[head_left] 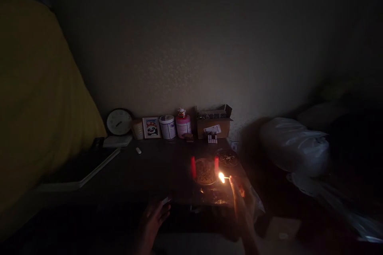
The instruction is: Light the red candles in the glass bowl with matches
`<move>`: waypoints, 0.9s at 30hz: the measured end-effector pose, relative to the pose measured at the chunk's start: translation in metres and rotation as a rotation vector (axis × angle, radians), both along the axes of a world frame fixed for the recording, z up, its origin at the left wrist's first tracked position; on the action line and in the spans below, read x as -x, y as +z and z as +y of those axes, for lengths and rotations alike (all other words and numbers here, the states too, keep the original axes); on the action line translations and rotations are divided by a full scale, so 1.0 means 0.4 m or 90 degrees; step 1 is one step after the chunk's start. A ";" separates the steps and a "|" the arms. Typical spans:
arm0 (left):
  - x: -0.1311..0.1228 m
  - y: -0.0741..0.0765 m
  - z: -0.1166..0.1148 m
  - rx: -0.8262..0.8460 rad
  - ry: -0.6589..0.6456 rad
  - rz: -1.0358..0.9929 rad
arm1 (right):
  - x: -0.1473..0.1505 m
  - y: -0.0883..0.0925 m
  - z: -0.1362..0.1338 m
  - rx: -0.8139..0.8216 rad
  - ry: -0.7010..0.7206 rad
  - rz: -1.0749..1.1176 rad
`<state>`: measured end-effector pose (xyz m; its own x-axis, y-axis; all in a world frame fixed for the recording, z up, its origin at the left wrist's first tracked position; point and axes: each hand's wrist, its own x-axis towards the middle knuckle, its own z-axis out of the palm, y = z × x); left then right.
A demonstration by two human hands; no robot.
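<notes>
**Lit match at the right candle**

Room nearly dark; the flame is the only light.

- Right hand: grip pinched on a match, fingertips at the unlit end. The match lies near level with its burning head pointing to 9 o'clock.
- The flame sits just beside the foot of the right candle, at its 4 o'clock, low and short of the top.
- A bowl stands between the two red candles; the left candle is at the bowl's 9 o'clock and unlit. A second dish is at its 1 o'clock.
- Left hand: low at 7 o'clock of the bowl, fingers loosely curled. A small pale thing is at the fingertips. Too dark to tell whether the grip pinches it.
- Along the table by the wall at 12 o'clock: clock, jars, cardboard box.

Judgement on doing it well: the flame needs to reach the wick, so lift the match to the candle's tip. Keep the head slightly up so the fire creeps slowly toward the fingers. Hold the wrist steady and keep it clear of the bowl's rim.
</notes>
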<state>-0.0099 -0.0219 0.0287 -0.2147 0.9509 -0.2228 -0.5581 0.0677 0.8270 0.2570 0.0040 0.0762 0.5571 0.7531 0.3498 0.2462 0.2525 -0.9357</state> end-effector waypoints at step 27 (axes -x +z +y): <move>0.045 -0.088 -0.021 0.063 -0.042 0.005 | -0.005 -0.001 0.008 -0.002 0.034 -0.003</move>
<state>-0.0281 -0.0305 -0.0064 -0.1546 0.9366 -0.3146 -0.5432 0.1854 0.8189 0.2591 0.0071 0.0759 0.5151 0.7805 0.3543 0.2364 0.2679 -0.9340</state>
